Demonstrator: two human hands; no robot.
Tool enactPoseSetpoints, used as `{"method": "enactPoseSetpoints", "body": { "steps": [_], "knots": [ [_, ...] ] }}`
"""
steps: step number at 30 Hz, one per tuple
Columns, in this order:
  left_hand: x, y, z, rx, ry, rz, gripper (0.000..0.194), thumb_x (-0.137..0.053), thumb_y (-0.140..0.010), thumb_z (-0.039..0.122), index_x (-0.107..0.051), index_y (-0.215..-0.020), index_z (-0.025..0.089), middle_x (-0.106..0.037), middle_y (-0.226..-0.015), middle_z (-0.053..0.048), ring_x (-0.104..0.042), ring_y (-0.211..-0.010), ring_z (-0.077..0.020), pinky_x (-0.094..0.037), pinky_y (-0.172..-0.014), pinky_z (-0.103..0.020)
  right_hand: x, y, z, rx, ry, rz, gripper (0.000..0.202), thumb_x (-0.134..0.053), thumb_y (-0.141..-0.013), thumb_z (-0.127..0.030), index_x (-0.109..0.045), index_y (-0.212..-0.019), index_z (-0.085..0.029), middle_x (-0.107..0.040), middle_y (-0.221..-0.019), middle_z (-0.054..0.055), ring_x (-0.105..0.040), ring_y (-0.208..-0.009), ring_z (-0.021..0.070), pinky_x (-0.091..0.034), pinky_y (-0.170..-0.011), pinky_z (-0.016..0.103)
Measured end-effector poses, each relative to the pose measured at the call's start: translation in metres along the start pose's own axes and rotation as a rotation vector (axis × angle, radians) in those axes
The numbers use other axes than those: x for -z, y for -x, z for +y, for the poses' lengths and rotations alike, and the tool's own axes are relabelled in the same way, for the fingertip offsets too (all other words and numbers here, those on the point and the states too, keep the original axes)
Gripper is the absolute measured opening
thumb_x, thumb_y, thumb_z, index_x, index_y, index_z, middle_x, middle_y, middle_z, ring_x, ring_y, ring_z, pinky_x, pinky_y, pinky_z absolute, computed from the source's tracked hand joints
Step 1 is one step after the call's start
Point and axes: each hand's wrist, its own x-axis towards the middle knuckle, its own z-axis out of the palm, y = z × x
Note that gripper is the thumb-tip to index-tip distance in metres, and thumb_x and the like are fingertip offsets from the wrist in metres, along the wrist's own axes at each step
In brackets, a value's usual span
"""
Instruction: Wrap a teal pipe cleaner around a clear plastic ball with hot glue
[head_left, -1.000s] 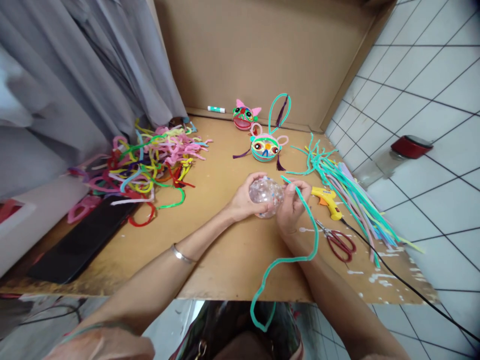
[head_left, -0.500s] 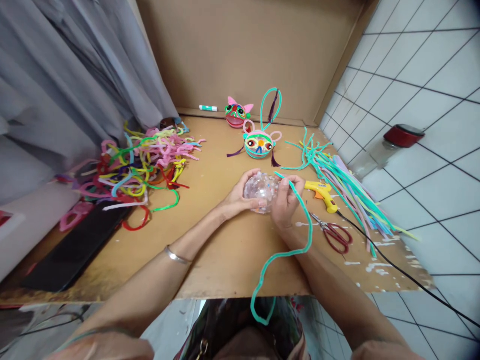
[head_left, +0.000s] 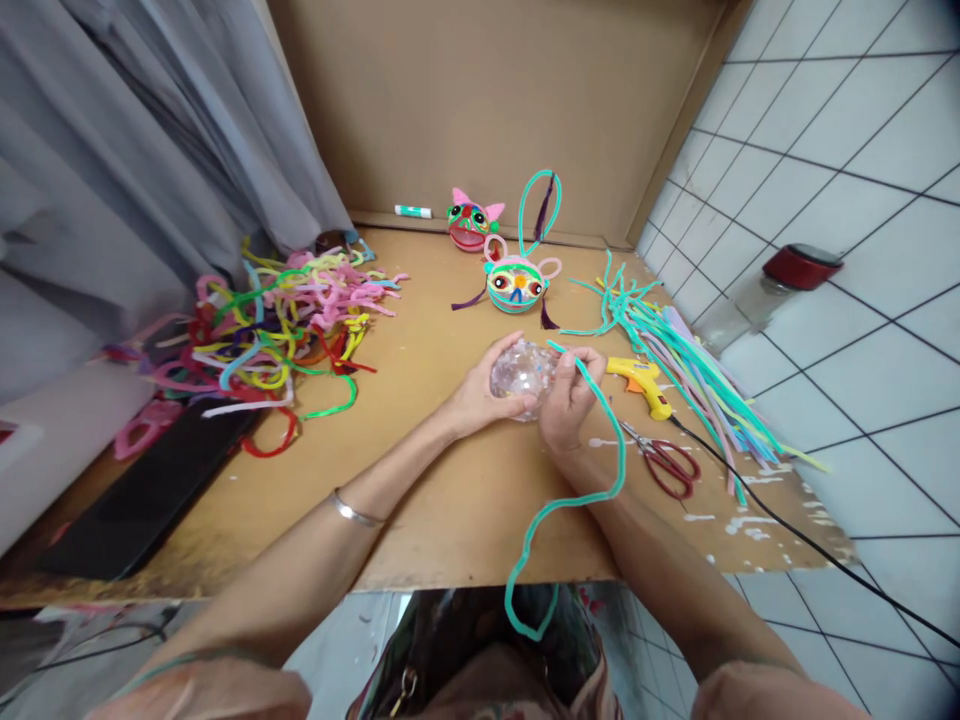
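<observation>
My left hand (head_left: 484,392) is wrapped round the left side of a clear, faceted ball (head_left: 519,372), with the thumb along its lower front. At the ball's right side, my right hand (head_left: 568,405) has its fingers closed on a long turquoise pipe cleaner (head_left: 616,440). One short end of the pipe cleaner sticks out by the ball; the rest loops down past the table's front edge. Behind the ball stands a decorated lantern-like head (head_left: 516,284) with pink ears and purple tassels.
Tangled pipe cleaners (head_left: 262,330) and a black slab (head_left: 142,495) lie left. Right are a yellow glue gun (head_left: 641,383) with a cord, red-handled scissors (head_left: 671,468), straight pipe cleaners (head_left: 697,375) and a red-lidded jar (head_left: 765,290). A second head (head_left: 470,225) stands behind.
The view has shifted slightly. The ball has turned or tilted a little between my hands, and both hands keep their hold.
</observation>
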Motion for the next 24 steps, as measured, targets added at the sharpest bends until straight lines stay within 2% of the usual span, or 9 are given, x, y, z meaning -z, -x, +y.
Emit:
{"method": "enactPoseSetpoints", "body": {
  "steps": [7,17,21,24],
  "knots": [
    [-0.005,0.000,-0.006,-0.079,-0.015,0.026,0.110,-0.084,-0.062,0.061,-0.033,-0.150,0.018,-0.042,-0.153,-0.020,-0.043,-0.144,-0.0366,-0.034,-0.122,-0.053,0.001,0.003,-0.001,-0.008,0.028,0.001,0.021,-0.041,-0.100,-0.045,-0.044,-0.093,-0.025,-0.048,-0.086,-0.002,-0.051,-0.074,0.0132,-0.048,-0.070,0.028],
    [0.003,0.001,-0.004,-0.103,-0.116,-0.049,0.101,-0.080,-0.069,0.062,-0.037,-0.150,0.020,-0.039,-0.156,-0.019,-0.042,-0.144,-0.0375,-0.030,-0.123,-0.056,-0.001,0.000,0.001,-0.026,0.067,0.001,0.018,-0.040,-0.100,-0.042,-0.043,-0.094,-0.025,-0.050,-0.086,-0.001,-0.051,-0.074,0.0143,-0.048,-0.071,0.030],
    [0.001,0.001,-0.007,-0.116,-0.126,0.007,0.101,-0.083,-0.065,0.063,-0.044,-0.148,0.021,-0.041,-0.154,-0.018,-0.038,-0.146,-0.0379,-0.027,-0.124,-0.056,0.000,-0.002,-0.001,-0.025,0.090,-0.009,0.018,-0.040,-0.099,-0.043,-0.043,-0.094,-0.025,-0.050,-0.086,0.000,-0.052,-0.076,0.0154,-0.049,-0.073,0.031],
    [-0.003,0.000,-0.011,-0.066,0.009,0.036,0.106,-0.082,-0.063,0.069,-0.043,-0.149,0.022,-0.042,-0.154,-0.017,-0.040,-0.146,-0.0378,-0.030,-0.123,-0.055,0.000,-0.002,-0.004,-0.041,0.112,-0.001,0.019,-0.039,-0.100,-0.042,-0.042,-0.093,-0.025,-0.050,-0.086,0.000,-0.052,-0.075,0.0160,-0.049,-0.073,0.032]
  ]
}}
